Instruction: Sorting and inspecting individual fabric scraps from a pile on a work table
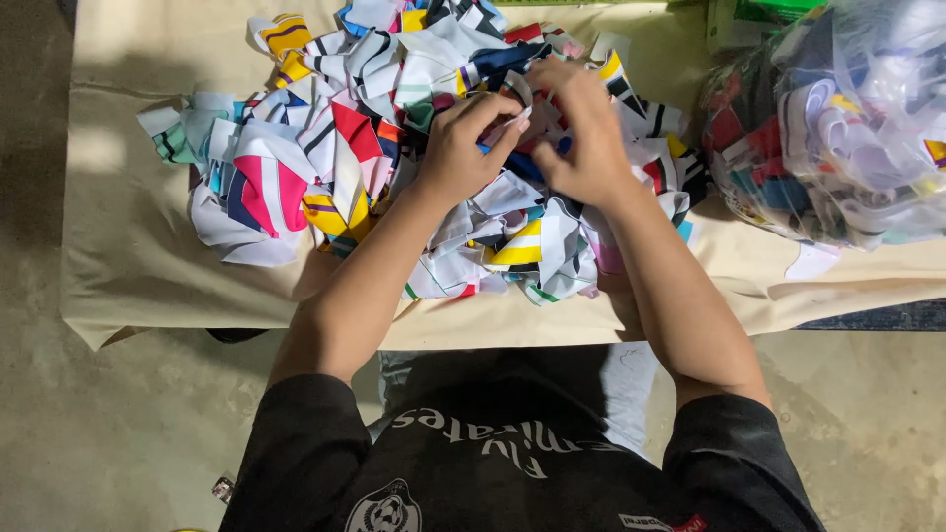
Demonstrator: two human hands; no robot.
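Note:
A heap of many-coloured fabric scraps [335, 158], white with red, pink, yellow, blue and black patches, lies on a beige cloth [128, 246] spread over a low surface. My left hand [463, 148] and my right hand [581, 133] meet over the middle of the heap. Both have their fingers curled around small scraps, pinching a strip of white and blue fabric [517, 123] between them. The rest of that strip is hidden under the fingers.
A large clear plastic bag [838, 118] stuffed with more coloured scraps stands at the right on the beige cloth. A green item [759, 15] sits at the top right edge. Grey concrete floor [99, 433] lies on both sides of my body.

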